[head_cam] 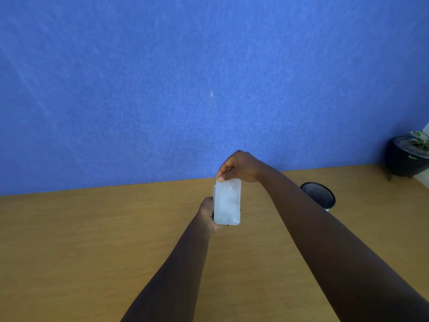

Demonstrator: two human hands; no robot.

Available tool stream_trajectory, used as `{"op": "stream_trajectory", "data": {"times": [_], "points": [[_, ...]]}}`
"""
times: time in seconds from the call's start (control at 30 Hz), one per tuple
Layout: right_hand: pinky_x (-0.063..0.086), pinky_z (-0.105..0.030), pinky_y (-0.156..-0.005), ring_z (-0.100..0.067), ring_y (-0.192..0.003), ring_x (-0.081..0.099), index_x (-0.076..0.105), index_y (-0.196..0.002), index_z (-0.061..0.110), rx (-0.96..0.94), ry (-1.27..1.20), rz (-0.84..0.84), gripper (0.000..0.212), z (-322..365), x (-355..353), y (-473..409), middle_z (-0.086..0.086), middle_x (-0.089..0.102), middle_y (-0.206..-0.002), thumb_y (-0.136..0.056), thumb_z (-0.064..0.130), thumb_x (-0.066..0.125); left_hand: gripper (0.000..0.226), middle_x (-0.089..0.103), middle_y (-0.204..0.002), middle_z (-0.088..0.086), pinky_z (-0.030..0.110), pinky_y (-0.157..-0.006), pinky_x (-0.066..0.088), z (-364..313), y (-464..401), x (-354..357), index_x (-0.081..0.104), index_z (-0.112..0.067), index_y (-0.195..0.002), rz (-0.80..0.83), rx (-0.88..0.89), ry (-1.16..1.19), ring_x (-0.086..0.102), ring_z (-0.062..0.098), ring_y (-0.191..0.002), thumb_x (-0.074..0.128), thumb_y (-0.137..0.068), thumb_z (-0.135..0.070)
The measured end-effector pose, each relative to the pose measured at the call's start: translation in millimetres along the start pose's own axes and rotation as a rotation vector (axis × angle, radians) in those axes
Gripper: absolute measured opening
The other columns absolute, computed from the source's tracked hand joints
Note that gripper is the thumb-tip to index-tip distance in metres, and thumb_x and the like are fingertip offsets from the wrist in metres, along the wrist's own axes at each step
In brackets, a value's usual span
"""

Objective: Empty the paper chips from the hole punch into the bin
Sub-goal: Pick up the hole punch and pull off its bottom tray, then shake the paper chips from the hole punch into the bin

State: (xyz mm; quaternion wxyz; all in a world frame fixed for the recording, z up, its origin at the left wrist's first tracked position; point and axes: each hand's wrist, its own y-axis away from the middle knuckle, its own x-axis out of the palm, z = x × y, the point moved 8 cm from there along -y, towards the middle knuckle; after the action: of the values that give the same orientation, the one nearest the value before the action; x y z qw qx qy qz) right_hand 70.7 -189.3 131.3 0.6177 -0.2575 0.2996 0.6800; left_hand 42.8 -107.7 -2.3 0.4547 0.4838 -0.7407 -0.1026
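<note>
The hole punch [227,203] is held upright above the wooden table, its translucent white chip tray facing me with pale paper chips showing through it. My left hand [207,213] grips the punch from the left and behind, near its lower end. My right hand [239,167] comes from above and pinches the top edge of the tray with thumb and fingers. The dark body of the punch is almost wholly hidden behind the tray. The bin [318,195], a black mesh basket, stands on the table to the right, partly behind my right forearm.
The wooden table [92,240] runs up to a blue felt wall [185,77]. A dark plant pot [405,159] with green leaves stands at the far right corner of the table.
</note>
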Motion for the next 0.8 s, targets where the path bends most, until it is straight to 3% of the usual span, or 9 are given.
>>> {"op": "stream_trajectory", "data": {"times": [0.07, 0.23, 0.33, 0.53, 0.7, 0.8], "points": [[0.046, -0.012, -0.065, 0.005, -0.071, 0.059, 0.075, -0.091, 0.013, -0.015, -0.01, 0.025, 0.017, 4.2, -3.3, 1.0, -0.003, 0.075, -0.093, -0.075, 0.017, 0.075, 0.028, 0.059, -0.066, 0.008, 0.031, -0.055, 0.052, -2.2, 0.1, -6.0, 0.058, -0.008, -0.08, -0.042, 0.005, 0.012, 0.057, 0.023, -0.058, 0.033, -0.092, -0.009], [0.047, -0.012, -0.068, 0.012, -0.061, 0.06, 0.075, -0.087, 0.016, -0.015, -0.088, 0.063, 0.012, 7.2, -19.2, 8.9, 0.016, 0.068, -0.07, -0.075, 0.015, 0.075, 0.033, 0.056, -0.046, 0.003, 0.019, -0.042, 0.048, -16.3, 2.2, -12.7, 0.051, -0.012, -0.069, -0.069, 0.05, 0.017, 0.056, 0.02, -0.038, 0.027, -0.092, -0.009], [0.046, 0.0, -0.058, 0.014, -0.056, 0.059, 0.074, -0.091, 0.01, -0.04, -0.14, 0.053, 0.016, 6.3, -35.4, 17.0, 0.011, 0.067, -0.07, -0.076, 0.006, 0.073, 0.037, 0.06, -0.042, 0.005, 0.017, -0.039, 0.046, -27.4, 1.9, -17.9, 0.05, -0.011, -0.069, -0.056, 0.104, 0.046, 0.058, 0.023, -0.037, 0.024, -0.095, -0.015], [0.045, -0.003, -0.063, 0.001, -0.069, 0.06, 0.074, -0.087, 0.01, 0.026, -0.037, 0.086, 0.015, -23.3, -36.6, 35.3, -0.001, 0.069, -0.082, -0.073, 0.009, 0.076, 0.038, 0.065, -0.046, 0.008, 0.019, -0.037, 0.048, -50.0, -0.6, -37.2, 0.054, -0.009, -0.076, -0.079, 0.167, 0.075, 0.063, 0.021, -0.037, 0.021, -0.094, -0.018], [0.046, -0.003, -0.064, 0.013, -0.06, 0.06, 0.074, -0.076, 0.016, 0.051, -0.073, 0.085, 0.014, -56.6, -6.7, 42.2, 0.013, 0.07, -0.069, -0.068, 0.006, 0.079, 0.037, 0.065, -0.048, 0.008, 0.017, -0.038, 0.047, -51.5, 0.6, -41.7, 0.055, -0.01, -0.076, -0.082, 0.164, 0.062, 0.063, 0.02, -0.039, 0.022, -0.092, -0.015], [0.05, -0.011, -0.069, 0.005, -0.063, 0.063, 0.075, -0.073, 0.008, 0.036, -0.07, 0.023, 0.012, -74.6, 11.6, 45.4, 0.014, 0.071, -0.063, -0.065, 0.001, 0.079, 0.038, 0.065, -0.049, 0.006, 0.016, -0.04, 0.048, -51.1, -1.3, -42.5, 0.056, -0.01, -0.076, -0.072, 0.166, 0.055, 0.063, 0.019, -0.04, 0.022, -0.092, -0.015]]}}
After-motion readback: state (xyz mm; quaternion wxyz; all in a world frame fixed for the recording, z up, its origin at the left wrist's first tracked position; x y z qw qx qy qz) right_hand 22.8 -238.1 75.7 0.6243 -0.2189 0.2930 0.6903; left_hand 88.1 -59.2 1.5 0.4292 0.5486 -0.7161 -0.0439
